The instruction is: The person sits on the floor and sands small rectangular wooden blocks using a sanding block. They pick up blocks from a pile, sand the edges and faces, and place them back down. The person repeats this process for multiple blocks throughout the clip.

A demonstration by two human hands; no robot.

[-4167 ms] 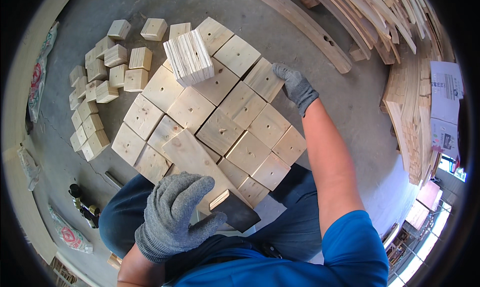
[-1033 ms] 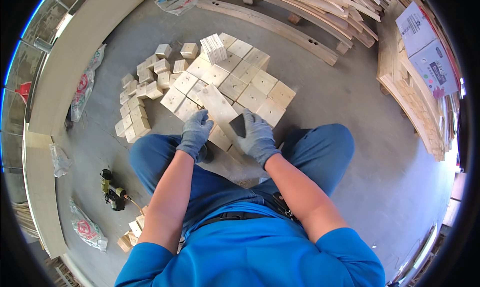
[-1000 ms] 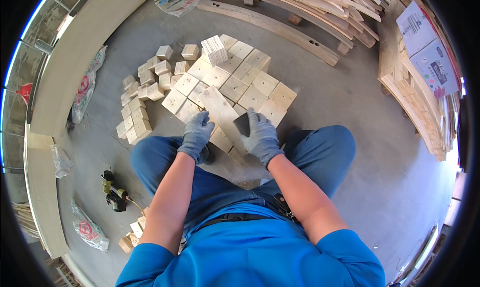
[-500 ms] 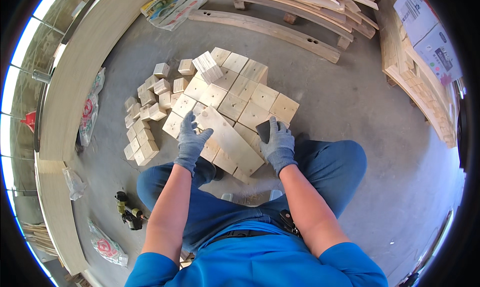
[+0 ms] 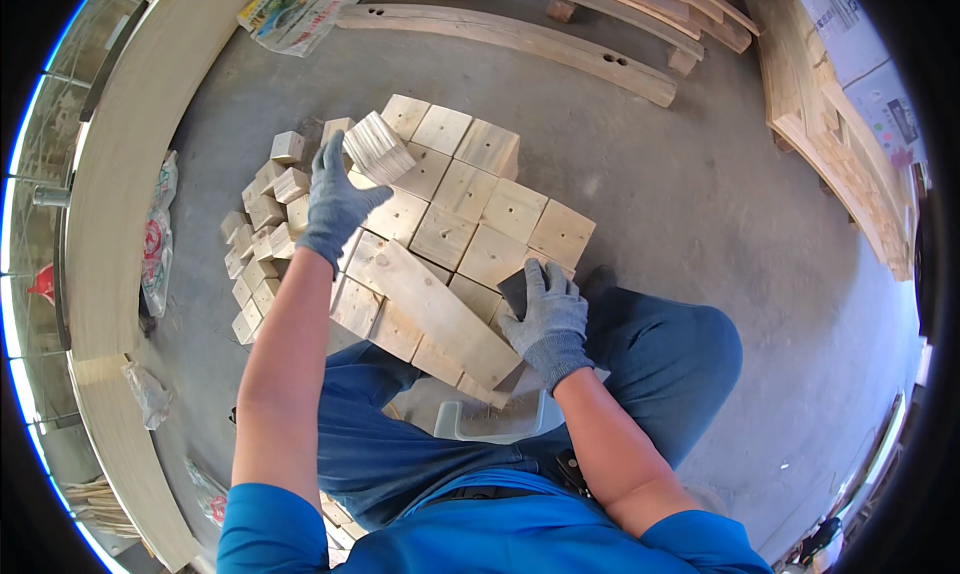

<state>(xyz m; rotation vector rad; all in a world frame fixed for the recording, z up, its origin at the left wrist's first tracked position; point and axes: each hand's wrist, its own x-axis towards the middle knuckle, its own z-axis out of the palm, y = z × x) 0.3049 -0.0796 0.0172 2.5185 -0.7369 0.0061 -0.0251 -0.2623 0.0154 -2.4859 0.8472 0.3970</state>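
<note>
My left hand (image 5: 343, 202), in a grey knit glove, is open. Its fingers and thumb are spread beside a striped wooden block (image 5: 378, 149) lying on top of others; I cannot tell whether they touch it. Closed in my right hand (image 5: 553, 324), also gloved, is a dark, flat-sided block (image 5: 514, 294), held at the near right edge of the wooden cubes. These pale cubes (image 5: 443, 236) stand close together in rows, several with a small hole in the top face. A short flat board (image 5: 440, 309) lies slantwise over the near cubes, between my hands.
Smaller wooden blocks (image 5: 265, 212) are heaped left of the cubes. A translucent plastic stool or bin (image 5: 490, 434) is between my legs. Beyond lie a long beam (image 5: 520, 44) and a printed sack (image 5: 305, 12). Long boards (image 5: 110, 204) line the left; cartons (image 5: 845, 29) stand at right.
My left hand has moved forward and left, from the slanted board to the striped block. My right hand still holds the dark block near the right edge. The view has shifted slightly.
</note>
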